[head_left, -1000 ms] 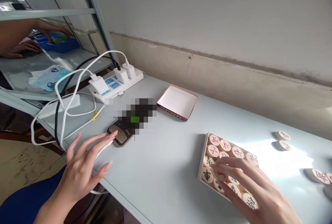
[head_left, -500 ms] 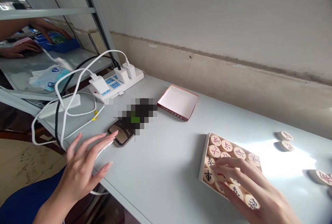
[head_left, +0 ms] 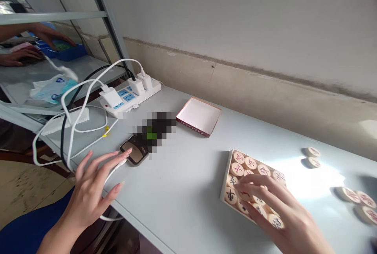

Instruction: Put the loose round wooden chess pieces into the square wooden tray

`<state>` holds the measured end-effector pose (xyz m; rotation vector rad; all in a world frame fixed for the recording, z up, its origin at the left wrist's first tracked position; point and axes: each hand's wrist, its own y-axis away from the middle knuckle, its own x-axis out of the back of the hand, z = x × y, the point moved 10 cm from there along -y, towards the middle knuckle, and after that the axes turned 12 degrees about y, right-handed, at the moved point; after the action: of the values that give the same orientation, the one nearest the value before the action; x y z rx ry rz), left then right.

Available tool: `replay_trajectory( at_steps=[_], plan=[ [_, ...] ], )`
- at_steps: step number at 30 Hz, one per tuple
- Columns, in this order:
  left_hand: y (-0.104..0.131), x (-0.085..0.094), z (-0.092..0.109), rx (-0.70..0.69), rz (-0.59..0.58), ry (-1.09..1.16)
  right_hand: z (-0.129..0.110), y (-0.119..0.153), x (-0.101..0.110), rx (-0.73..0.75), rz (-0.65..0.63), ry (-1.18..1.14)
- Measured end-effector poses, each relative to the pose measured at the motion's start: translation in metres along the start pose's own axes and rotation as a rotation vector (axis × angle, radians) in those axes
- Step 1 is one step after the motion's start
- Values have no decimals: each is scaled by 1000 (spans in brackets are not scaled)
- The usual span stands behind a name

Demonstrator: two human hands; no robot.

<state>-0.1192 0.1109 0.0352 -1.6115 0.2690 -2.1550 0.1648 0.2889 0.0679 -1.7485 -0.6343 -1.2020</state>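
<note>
My left hand is spread over the table's front edge at the left, its index fingertip by the lower end of a phone with a white cable. Part of the phone is pixelated. On the right, my right hand reaches over an open box filled with round wooden Chinese chess pieces, marked in red or black. Its thumb and fingers close around one red-marked piece on top of the others. An upturned box lid with a white inside lies farther back.
Loose pieces lie right of the box, several more at the right edge. A power strip with chargers and looped cables stands back left. Beyond the shelf frame, another person's hands are by a blue basket.
The view has shifted slightly to the right, so the box and loose pieces appear farther left and more pieces show at the right edge. Both hands keep nearly the same pose.
</note>
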Motion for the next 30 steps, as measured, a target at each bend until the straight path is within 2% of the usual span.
replay_trajectory(
  at_steps=[4,6,8,10,12,15,18,21,24,27,30],
  plan=[
    [0,5,1,29,0,78,1,-1,-4,-73,-105,-61],
    [-1,14,7,66,91,133,2,-2,-6,-110,-163,-117],
    [-2,24,22,70,213,170,1,-2,-8,-139,-201,-175],
    [-8,24,50,23,264,192,1,-2,-7,-153,-192,-204],
    [-21,8,82,-25,186,251,1,-2,-7,-150,-147,-198],
    [-45,-30,123,-42,1,385,-1,-2,-9,-137,-84,-172],
    [-66,-67,147,7,-143,444,0,-2,-7,-157,-43,-123],
    [-83,-90,162,15,-221,423,6,7,10,-181,-9,-12],
    [-91,-101,176,-7,-295,384,33,40,41,-327,43,182],
    [-94,-103,188,-38,-348,349,73,103,71,-568,98,421],
    [-93,-103,193,-44,-364,333,102,169,76,-745,57,537]
  ],
)
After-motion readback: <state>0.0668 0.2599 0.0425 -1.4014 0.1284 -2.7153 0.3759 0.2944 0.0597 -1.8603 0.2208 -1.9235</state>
